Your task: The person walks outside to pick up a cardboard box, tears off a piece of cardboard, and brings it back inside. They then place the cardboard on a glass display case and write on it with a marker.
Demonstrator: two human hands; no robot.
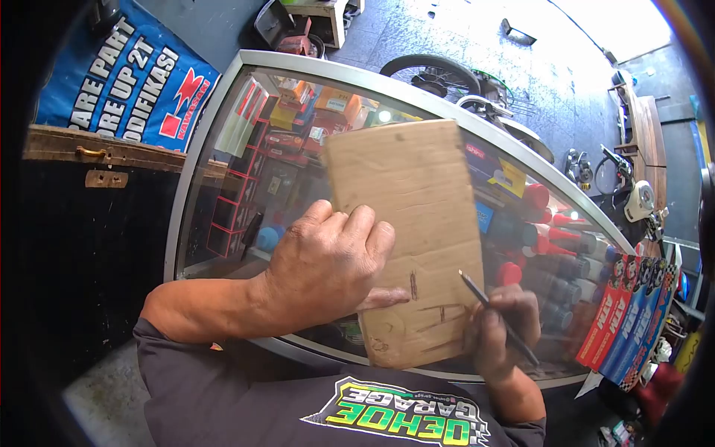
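Observation:
A rectangular piece of brown cardboard (406,194) lies over the glass top, with short dark marks and drawn lines on its lower part. My left hand (331,257) is closed at the cardboard's left edge, its thumb resting flat on the face beside a dark mark. The curled fingertips are hidden under the knuckles. In my right hand (506,320) is a dark pencil (482,296), gripped between thumb and fingers. Its pale tip points up and left, just over the cardboard's right side. The right hand is close against the lower right edge.
Below the cardboard stands a glass display case (257,97) with boxes and red-capped bottles (547,242) inside. Red and blue boxes (625,320) stand at its right end. Beyond it are a wheel (432,74) and motorcycle parts. A blue banner (134,74) hangs at left.

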